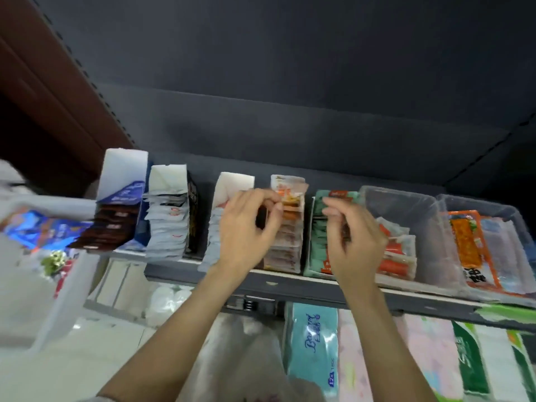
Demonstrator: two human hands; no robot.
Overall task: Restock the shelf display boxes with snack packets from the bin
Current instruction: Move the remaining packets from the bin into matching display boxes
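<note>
The shelf [290,285] holds display boxes [171,216], most nearly full w/ snack packets. The pink box [285,227] is getting topped up now. Left hand [246,224] pinches a packet [287,195] at its top. Right hand [348,236] is curled; can't tell if it holds anything. Bin not clear.

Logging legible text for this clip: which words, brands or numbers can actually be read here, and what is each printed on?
"12" with small print beside it: blue badge low on the teal tissue pack.
Blue script brand on that tissue pack: too blurred to spell out.
Black characters on the orange packet in the clear bin: unreadable.
Print on the green pack, the blue box and the snack packets under the left hand: blurred.
</note>
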